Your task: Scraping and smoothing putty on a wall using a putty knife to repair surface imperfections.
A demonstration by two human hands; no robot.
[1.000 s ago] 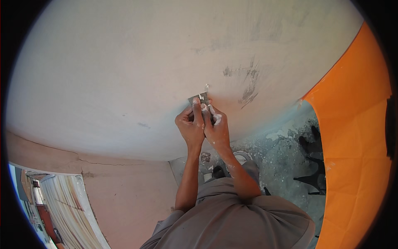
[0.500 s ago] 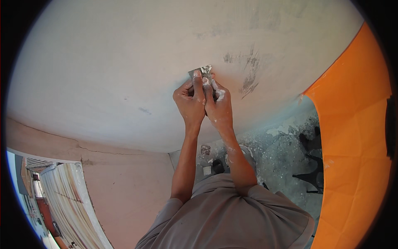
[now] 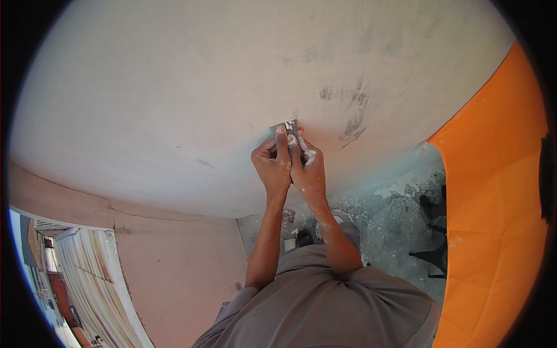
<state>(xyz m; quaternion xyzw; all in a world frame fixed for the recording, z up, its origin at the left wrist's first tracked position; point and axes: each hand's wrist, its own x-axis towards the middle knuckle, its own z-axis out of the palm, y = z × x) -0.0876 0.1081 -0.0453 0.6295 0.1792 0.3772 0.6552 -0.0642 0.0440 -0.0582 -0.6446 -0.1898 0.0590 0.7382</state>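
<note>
My left hand (image 3: 272,168) pinches a small flat grey putty blade (image 3: 276,127) with thumb and fingers. Beside it, wrists close together, my right hand (image 3: 308,168) grips another grey piece, seemingly a second putty blade (image 3: 294,131); the fingers hide most of both. A little white putty (image 3: 289,124) shows at their upper edges. White smears also mark my right fingers. Both hands are in front of the pale wall (image 3: 174,104); whether the blades touch it I cannot tell.
Dark grey scuffs (image 3: 354,113) mark the wall up and right of my hands. An orange cloth (image 3: 493,191) hangs at the right. Black chair legs (image 3: 432,255) stand on the spattered floor (image 3: 389,226). A cracked pinkish wall (image 3: 180,261) and pale curtain (image 3: 93,267) are at left.
Both hands have come down and nearer my body, still together with the blades. Less white putty shows at the blade edges than before.
</note>
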